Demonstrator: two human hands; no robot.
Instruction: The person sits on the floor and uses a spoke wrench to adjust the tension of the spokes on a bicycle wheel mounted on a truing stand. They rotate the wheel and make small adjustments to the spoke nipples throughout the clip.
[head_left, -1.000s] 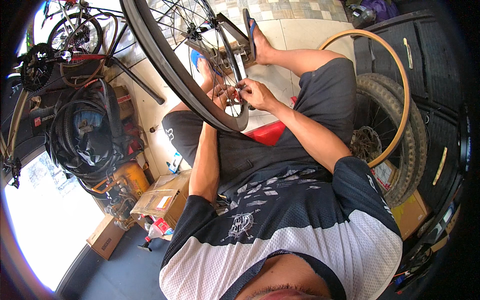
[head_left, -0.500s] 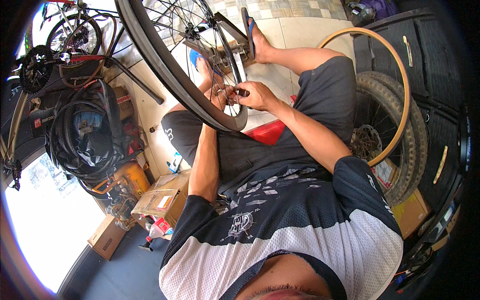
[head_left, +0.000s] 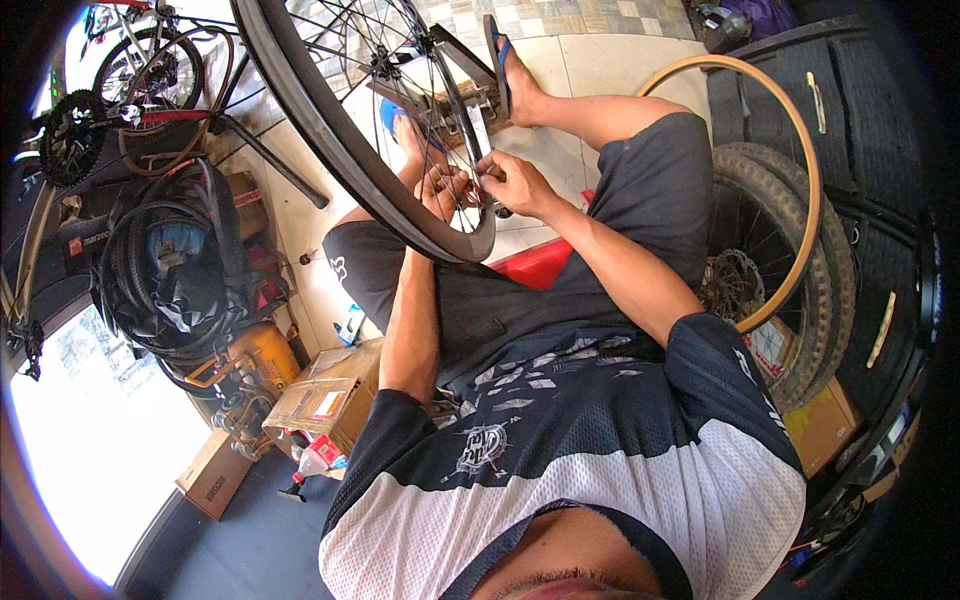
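Note:
A black deep-rimmed bicycle wheel [head_left: 300,118] stands upright between my legs, its hub held in a metal stand [head_left: 465,117]. My left hand [head_left: 441,190] is closed at the spokes near the lower rim, pinching a small red tool [head_left: 471,190]; its exact kind is hidden by the fingers. Opposite, at the rim's right side, my right hand [head_left: 517,188] has thumb and forefinger pinched together by the spokes. A short dark-handled tool [head_left: 502,212] shows under its palm, its tip out of sight.
At right, a tan rim [head_left: 812,190] leans with knobby tyres [head_left: 838,290] against a dark panel. To the left are hung black tyres [head_left: 130,260], an orange compressor [head_left: 265,358], and a cardboard box [head_left: 328,392] with a bottle. A red object [head_left: 535,264] lies under the wheel.
My right hand's fingers have shifted slightly up and left to the spokes. The dark handle, earlier between its fingertips, now sits lower under the palm. The wheel looks unmoved.

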